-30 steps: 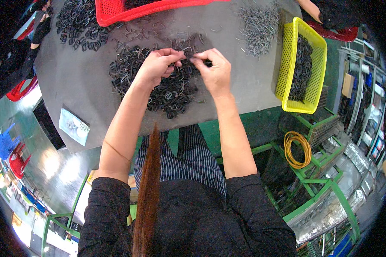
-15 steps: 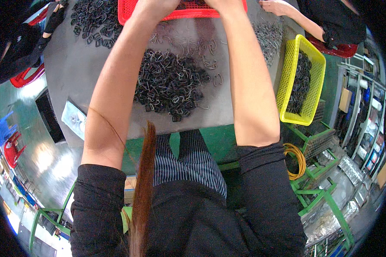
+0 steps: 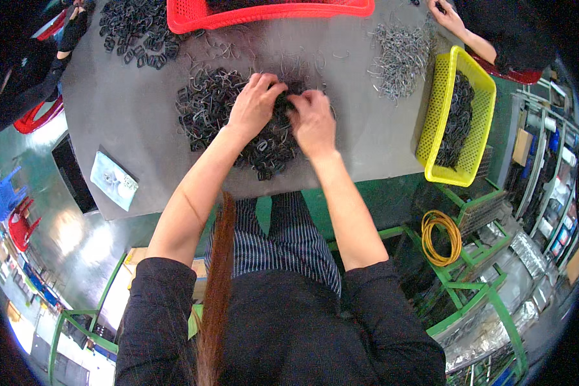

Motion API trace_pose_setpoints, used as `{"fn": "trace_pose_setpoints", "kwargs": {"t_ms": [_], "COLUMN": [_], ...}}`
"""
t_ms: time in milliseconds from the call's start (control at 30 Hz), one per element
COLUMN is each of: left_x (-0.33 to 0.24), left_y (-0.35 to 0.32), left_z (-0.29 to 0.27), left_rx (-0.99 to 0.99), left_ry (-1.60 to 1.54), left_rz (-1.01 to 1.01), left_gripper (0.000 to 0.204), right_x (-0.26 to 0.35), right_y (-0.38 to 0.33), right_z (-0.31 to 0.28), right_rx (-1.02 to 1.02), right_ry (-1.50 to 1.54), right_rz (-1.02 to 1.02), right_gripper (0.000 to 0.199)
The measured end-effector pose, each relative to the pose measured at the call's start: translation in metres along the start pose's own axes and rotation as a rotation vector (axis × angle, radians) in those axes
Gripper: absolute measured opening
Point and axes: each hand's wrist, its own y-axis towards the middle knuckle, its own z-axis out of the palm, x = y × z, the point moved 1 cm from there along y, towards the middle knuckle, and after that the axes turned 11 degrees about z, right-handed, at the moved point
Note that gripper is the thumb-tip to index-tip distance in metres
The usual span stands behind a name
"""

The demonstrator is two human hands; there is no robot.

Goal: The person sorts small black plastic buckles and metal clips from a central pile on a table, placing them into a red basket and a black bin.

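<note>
A heap of small black buckle-like pieces mixed with thin metal hooks (image 3: 202, 106) lies on the grey table in front of me. Over its right part, my left hand (image 3: 256, 106) has its fingers bent and drawn together at the far side. Close beside it, my right hand (image 3: 314, 125) curls its fingers inward, partly smeared by motion. The two sets of fingertips almost meet over the dark pieces. Whatever they pinch is too small and dark to make out. Beyond the heap stands a red perforated basket (image 3: 270, 20) with dark contents.
Loose metal hooks (image 3: 402, 58) form a pile at the right, near a yellow basket (image 3: 424, 145) of black pieces. More black pieces (image 3: 138, 32) lie far left. A pale printed packet (image 3: 112, 180) rests near the left edge. Co-workers' hands (image 3: 449, 19) show at both sides.
Both my hands have come back from the red basket to the heap nearer me. The basket now sits slightly farther away. The co-worker's hand at the right has moved rightward.
</note>
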Motion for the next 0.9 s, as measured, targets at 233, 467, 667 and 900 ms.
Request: {"fn": "trace_pose_setpoints", "kwargs": {"t_ms": [233,467,667,900], "left_x": [-0.014,0.001,0.011,-0.012], "left_y": [0.035,0.033,0.033,0.032], "left_z": [-0.007,-0.034,-0.049,-0.015], "left_rx": [-0.081,0.314,0.309,0.198], "left_ry": [-0.297,-0.108,-0.397,0.04], "left_rz": [-0.226,-0.46,-0.61,-0.305], "left_gripper": [0.022,0.034,0.019,0.027], "right_x": [-0.052,-0.082,-0.088,-0.072], "right_y": [0.031,0.011,-0.004,0.015], "right_z": [-0.056,-0.064,-0.067,-0.071], "right_rx": [0.121,0.172,0.322,0.497], "right_ry": [0.73,0.43,0.833,1.384], "right_rz": [0.681,0.756,0.881,0.82], "right_gripper": [0.015,0.019,0.025,0.023]}}
